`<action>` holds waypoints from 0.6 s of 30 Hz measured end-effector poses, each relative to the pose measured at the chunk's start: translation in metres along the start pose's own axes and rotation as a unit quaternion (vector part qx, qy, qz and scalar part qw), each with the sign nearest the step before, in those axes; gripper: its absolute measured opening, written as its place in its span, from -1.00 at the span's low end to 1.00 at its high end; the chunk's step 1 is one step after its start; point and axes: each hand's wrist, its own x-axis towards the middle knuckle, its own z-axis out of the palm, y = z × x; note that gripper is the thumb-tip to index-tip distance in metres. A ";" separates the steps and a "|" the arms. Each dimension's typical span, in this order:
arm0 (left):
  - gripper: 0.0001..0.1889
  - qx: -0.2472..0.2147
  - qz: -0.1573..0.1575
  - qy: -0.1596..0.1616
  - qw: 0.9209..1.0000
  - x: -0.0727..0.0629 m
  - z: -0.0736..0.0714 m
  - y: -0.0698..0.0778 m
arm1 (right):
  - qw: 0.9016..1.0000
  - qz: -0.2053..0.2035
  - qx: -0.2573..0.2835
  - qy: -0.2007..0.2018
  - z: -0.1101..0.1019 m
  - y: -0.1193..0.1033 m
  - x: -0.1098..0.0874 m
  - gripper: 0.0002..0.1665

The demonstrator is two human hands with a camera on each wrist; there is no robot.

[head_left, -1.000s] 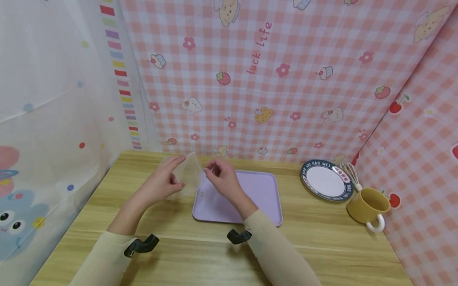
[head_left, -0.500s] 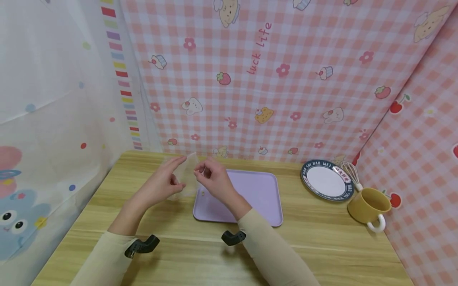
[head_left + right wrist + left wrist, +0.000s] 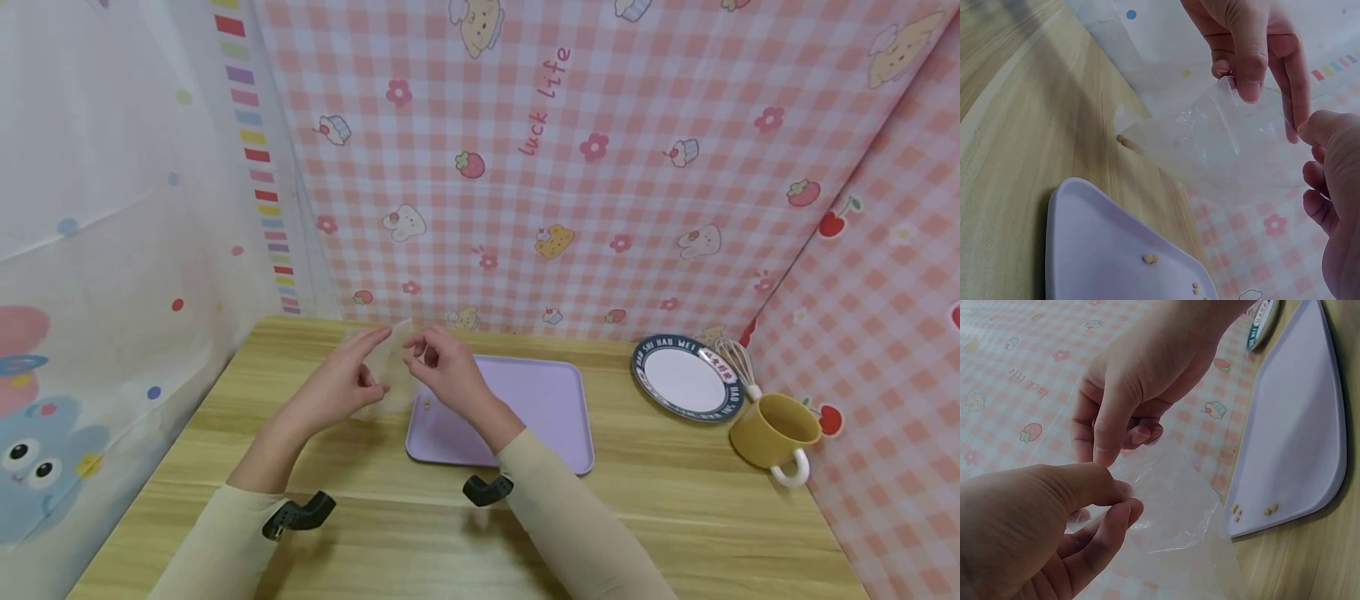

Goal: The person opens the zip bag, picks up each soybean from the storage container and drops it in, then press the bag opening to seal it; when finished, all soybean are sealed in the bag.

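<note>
A clear plastic bag (image 3: 1216,144) hangs between my two hands above the table's left part. My left hand (image 3: 341,375) pinches its upper edge between thumb and fingers. With thumb and index finger together, my right hand (image 3: 450,371) pinches the bag's rim close to the left fingertips; the exact contact is partly hidden. Small beige pellets (image 3: 1129,144) show at the bag's far corner. To the right and below lies a lilac tray (image 3: 532,408) with several similar pellets (image 3: 1270,509) near its left end.
At the right of the wooden table (image 3: 360,533) lie a dark-rimmed plate (image 3: 686,379) and a whisk (image 3: 738,367). A yellow mug (image 3: 772,433) with a white handle stands beside them. Patterned cloth (image 3: 525,208) walls the back and sides.
My right hand has moved left from over the tray's edge toward my left hand, and the bag's right side has drawn in with it. My left hand stays nearly still.
</note>
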 end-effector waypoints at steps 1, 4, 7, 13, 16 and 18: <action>-0.08 0.001 0.000 0.000 1.000 0.000 0.000 0.000 | 1.000 0.002 -0.001 0.000 0.000 0.000 0.000 -0.82; -0.08 0.003 -0.001 0.000 1.000 0.000 0.000 0.000 | 1.000 0.009 -0.001 0.000 -0.001 0.000 0.000 -0.83; -0.08 0.002 -0.003 0.000 1.000 0.000 0.000 0.000 | 1.000 0.017 0.009 0.004 -0.003 0.000 -0.001 -0.85; -0.07 -0.006 -0.007 0.002 1.000 -0.001 -0.001 -0.002 | 0.998 0.022 0.047 0.019 -0.006 0.001 -0.007 -0.88; -0.07 -0.009 -0.009 0.003 1.000 -0.001 -0.001 -0.002 | 0.997 0.030 0.064 0.032 -0.007 0.003 -0.012 -0.89; -0.07 -0.009 -0.011 0.003 1.000 -0.001 -0.001 -0.002 | 0.996 0.040 0.070 0.043 -0.009 0.005 -0.017 -0.89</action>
